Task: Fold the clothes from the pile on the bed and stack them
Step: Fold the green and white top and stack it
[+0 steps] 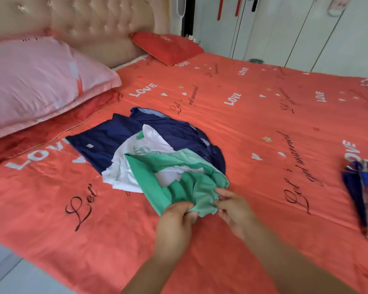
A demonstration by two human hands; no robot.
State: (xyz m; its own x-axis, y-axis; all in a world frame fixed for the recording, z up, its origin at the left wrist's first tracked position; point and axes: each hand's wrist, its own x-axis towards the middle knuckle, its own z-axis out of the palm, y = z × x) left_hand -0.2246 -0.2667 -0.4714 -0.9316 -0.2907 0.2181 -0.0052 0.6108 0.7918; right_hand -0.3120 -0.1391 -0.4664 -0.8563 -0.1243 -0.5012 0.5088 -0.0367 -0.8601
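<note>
Both hands held the near edge of the green garment (196, 187): the left hand (176, 215) curled round the cloth, the right hand (232, 206) pinching it. The garment lay atop a white shirt (136, 153) and a navy garment (106, 143), piled mid-bed (242, 128).

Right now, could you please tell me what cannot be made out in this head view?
The green garment: bunched in the left hand and right hand, so its type is unclear.
The white shirt: print partly covered by the green garment.
The navy garment: partly buried; one piece or two, cannot tell.
The blue patterned cloth: cut off by the right edge.
The dark object beyond the bed: too small, blurred.
</note>
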